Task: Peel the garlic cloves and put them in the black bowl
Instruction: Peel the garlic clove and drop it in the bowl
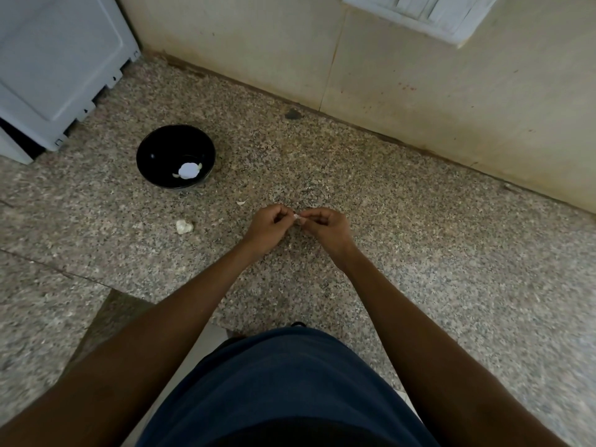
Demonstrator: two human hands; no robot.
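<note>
A small garlic clove (pixel 296 217) is pinched between my left hand (pixel 268 228) and my right hand (pixel 324 225), both held just above the speckled granite counter (pixel 419 253); only its pale tip shows between the fingertips. The black bowl (pixel 161 153) stands to the upper left of my hands, with pale peeled cloves (pixel 188 170) lying in its bottom. A white chunk of garlic (pixel 184 226) lies on the counter left of my left hand. A thin scrap of peel (pixel 241 202) lies between the bowl and my hands.
A grey appliance (pixel 54 69) fills the far left corner behind the bowl. A cream tiled wall (pixel 419 75) runs along the back of the counter, with a white switch plate (pixel 419 14) on it. The counter's front edge is by my dark blue shirt (pixel 283 391).
</note>
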